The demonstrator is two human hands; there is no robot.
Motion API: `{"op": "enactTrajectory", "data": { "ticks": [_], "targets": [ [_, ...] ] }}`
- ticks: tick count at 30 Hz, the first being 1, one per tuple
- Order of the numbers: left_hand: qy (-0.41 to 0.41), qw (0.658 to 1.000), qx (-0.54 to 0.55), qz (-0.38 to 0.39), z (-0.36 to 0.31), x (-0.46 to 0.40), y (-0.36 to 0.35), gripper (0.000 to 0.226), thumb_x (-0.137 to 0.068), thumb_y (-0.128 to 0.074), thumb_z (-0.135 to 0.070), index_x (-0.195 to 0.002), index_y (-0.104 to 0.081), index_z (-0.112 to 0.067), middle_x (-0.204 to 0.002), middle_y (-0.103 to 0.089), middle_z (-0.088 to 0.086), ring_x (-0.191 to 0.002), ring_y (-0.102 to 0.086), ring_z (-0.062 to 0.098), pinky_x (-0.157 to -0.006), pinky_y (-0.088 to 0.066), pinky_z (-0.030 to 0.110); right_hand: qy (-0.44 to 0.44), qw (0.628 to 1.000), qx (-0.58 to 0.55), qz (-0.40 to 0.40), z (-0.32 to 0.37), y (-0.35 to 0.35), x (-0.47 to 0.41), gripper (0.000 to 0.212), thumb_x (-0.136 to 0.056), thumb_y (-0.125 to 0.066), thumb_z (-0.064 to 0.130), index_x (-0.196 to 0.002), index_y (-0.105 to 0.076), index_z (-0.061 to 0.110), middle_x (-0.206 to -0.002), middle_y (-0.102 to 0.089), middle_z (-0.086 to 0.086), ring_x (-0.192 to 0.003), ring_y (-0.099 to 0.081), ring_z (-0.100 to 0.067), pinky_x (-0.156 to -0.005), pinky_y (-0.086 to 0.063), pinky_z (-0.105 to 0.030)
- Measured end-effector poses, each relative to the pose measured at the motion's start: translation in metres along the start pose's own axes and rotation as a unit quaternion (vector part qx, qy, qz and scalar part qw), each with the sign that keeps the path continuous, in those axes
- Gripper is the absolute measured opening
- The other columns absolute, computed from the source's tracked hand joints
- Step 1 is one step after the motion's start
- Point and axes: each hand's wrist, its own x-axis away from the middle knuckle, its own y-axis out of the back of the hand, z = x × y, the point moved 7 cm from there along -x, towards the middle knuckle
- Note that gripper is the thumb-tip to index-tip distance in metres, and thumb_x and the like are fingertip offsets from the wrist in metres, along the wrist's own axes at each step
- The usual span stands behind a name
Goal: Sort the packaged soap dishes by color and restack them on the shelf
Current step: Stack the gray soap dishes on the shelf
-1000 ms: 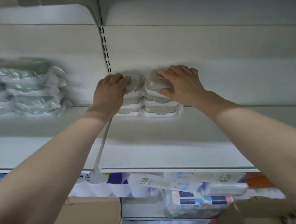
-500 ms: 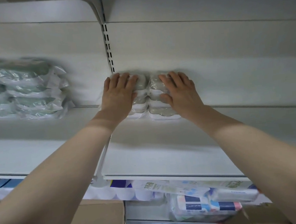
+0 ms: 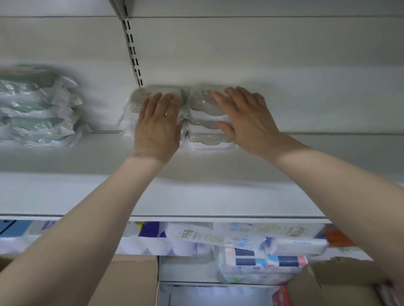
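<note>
Grey soap dishes (image 3: 206, 120): two stacks under two flat hands (image 3: 203, 125).

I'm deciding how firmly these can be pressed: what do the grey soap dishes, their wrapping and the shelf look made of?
Grey soap dishes: probably rigid moulded plastic, matte grey over white, with rounded edges.
Wrapping: thin clear plastic film, glossy and crinkled.
Shelf: likely painted sheet metal, smooth off-white; the slotted upright behind suggests steel racking.
</note>
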Motion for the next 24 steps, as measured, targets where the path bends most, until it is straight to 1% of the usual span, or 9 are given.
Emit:
{"op": "enactTrajectory", "data": {
  "ticks": [2,6,11,13,14,15,18,22,24],
  "targets": [
    [0.005,1.0,0.004,0.005,-0.018,0.011,0.002,0.055,-0.082,-0.068,-0.014,-0.133,-0.051,-0.005,-0.133,-0.053,0.017,-0.129,-0.044,0.041,-0.112,-0.029,0.051,0.017,1.0,0.001,-0.004,-0.009,0.009,0.021,0.059,-0.095,-0.043,0.044,-0.147,-0.04,0.015,-0.141,-0.047,-0.016,-0.127,-0.045,-0.039,-0.099,-0.038,-0.05],
    [-0.016,1.0,0.003,-0.004,-0.074,0.038,0.011,0.049,-0.086,-0.061,-0.018,-0.133,-0.052,-0.006,-0.131,-0.055,0.016,-0.124,-0.048,0.04,-0.11,-0.035,0.049,0.004,0.999,-0.014,0.033,-0.042,0.02,0.08,0.063,-0.095,-0.03,0.048,-0.147,-0.04,0.014,-0.145,-0.044,-0.017,-0.131,-0.042,-0.04,-0.103,-0.034,-0.05],
    [-0.029,0.999,0.027,0.015,-0.178,0.072,0.014,0.047,-0.087,-0.057,-0.021,-0.132,-0.051,-0.005,-0.128,-0.055,0.017,-0.119,-0.049,0.039,-0.102,-0.041,0.046,0.016,1.0,0.003,0.013,-0.098,0.047,0.187,0.058,-0.092,-0.045,0.043,-0.141,-0.048,0.012,-0.135,-0.052,-0.019,-0.123,-0.05,-0.04,-0.098,-0.04,-0.049],
    [-0.028,0.998,0.048,0.027,-0.237,0.089,0.009,0.047,-0.089,-0.053,-0.023,-0.132,-0.051,-0.005,-0.129,-0.055,0.016,-0.118,-0.05,0.037,-0.099,-0.042,0.045,0.012,1.0,0.003,0.023,-0.131,0.055,0.239,0.057,-0.092,-0.046,0.043,-0.14,-0.049,0.012,-0.135,-0.053,-0.019,-0.123,-0.05,-0.04,-0.097,-0.039,-0.048],
    [-0.015,0.997,0.058,0.039,-0.251,0.095,0.007,0.048,-0.089,-0.052,-0.024,-0.133,-0.052,-0.006,-0.13,-0.054,0.016,-0.118,-0.05,0.037,-0.097,-0.043,0.045,0.013,0.999,0.002,0.031,-0.142,0.058,0.256,0.056,-0.093,-0.046,0.043,-0.139,-0.049,0.012,-0.135,-0.052,-0.019,-0.123,-0.049,-0.039,-0.097,-0.038,-0.047],
    [-0.005,0.997,0.065,0.04,-0.259,0.1,0.008,0.047,-0.089,-0.052,-0.024,-0.133,-0.052,-0.006,-0.13,-0.055,0.016,-0.117,-0.051,0.037,-0.098,-0.043,0.045,0.014,1.0,0.003,0.026,-0.149,0.062,0.27,0.055,-0.095,-0.046,0.044,-0.139,-0.049,0.012,-0.135,-0.052,-0.019,-0.123,-0.05,-0.039,-0.097,-0.039,-0.047],
    [-0.046,0.994,0.081,0.048,-0.354,0.128,-0.015,0.044,-0.09,-0.053,-0.021,-0.131,-0.053,-0.006,-0.129,-0.055,0.017,-0.118,-0.05,0.039,-0.105,-0.038,0.044,-0.003,0.999,-0.005,0.037,-0.203,0.073,0.359,0.052,-0.097,-0.047,0.042,-0.139,-0.048,0.012,-0.134,-0.053,-0.019,-0.122,-0.05,-0.039,-0.098,-0.038,-0.047],
    [-0.016,0.989,0.13,0.07,-0.455,0.164,-0.039,0.045,-0.087,-0.053,-0.022,-0.13,-0.055,-0.008,-0.142,-0.043,0.02,-0.138,-0.03,0.042,-0.115,-0.027,0.046,-0.035,0.998,-0.029,0.048,-0.259,0.071,0.474,0.046,-0.098,-0.048,0.035,-0.137,-0.051,0.009,-0.132,-0.053,-0.02,-0.119,-0.05,-0.039,-0.098,-0.04,-0.049],
    [-0.02,0.986,0.147,0.079,-0.494,0.177,-0.048,0.046,-0.087,-0.056,-0.019,-0.131,-0.054,-0.007,-0.144,-0.042,0.02,-0.14,-0.027,0.04,-0.115,-0.028,0.046,-0.047,0.996,-0.046,0.065,-0.274,0.065,0.524,0.043,-0.097,-0.051,0.029,-0.134,-0.051,0.007,-0.129,-0.053,-0.021,-0.116,-0.05,-0.04,-0.095,-0.041,-0.049]
  ]
}}
